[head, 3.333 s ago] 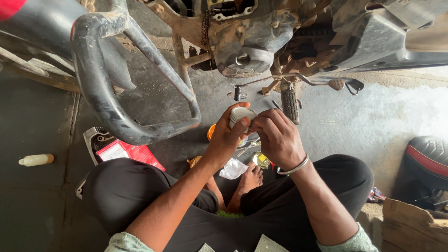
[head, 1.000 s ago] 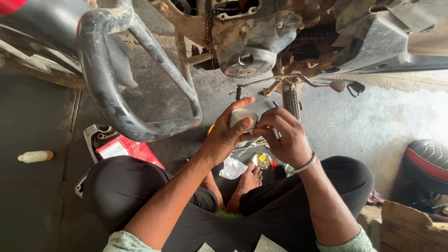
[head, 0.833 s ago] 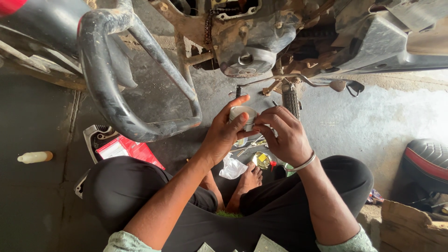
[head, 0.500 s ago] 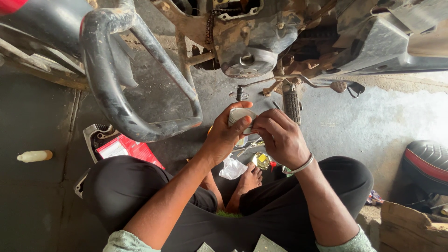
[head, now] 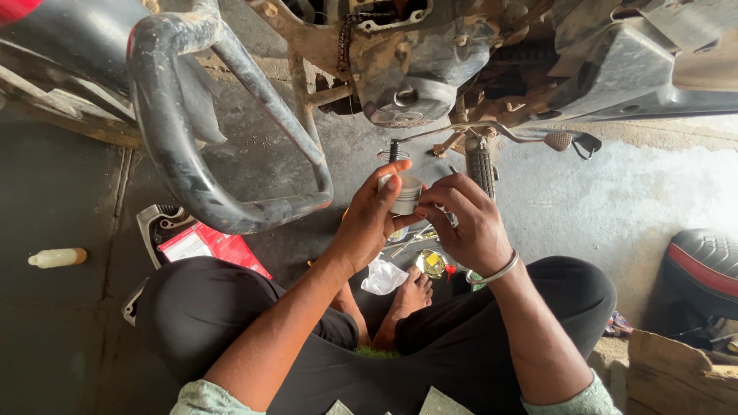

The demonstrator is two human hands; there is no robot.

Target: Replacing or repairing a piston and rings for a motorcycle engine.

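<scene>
I sit cross-legged on the floor under a motorcycle engine. My left hand grips a small silver cylindrical piston from the left side. My right hand, with a metal bangle on the wrist, pinches the piston's right edge with its fingertips. Both hands hold the part at chest height, just below the engine casing and beside the footpeg.
A thick black crash guard bar curves across the left. On the floor lie a red packet, a white cloth, a small round tin, tools and a pale bottle. A seat and wooden crate sit right.
Both hands have stayed on the piston, shifting it slightly. My right fingers have moved along its edge.
</scene>
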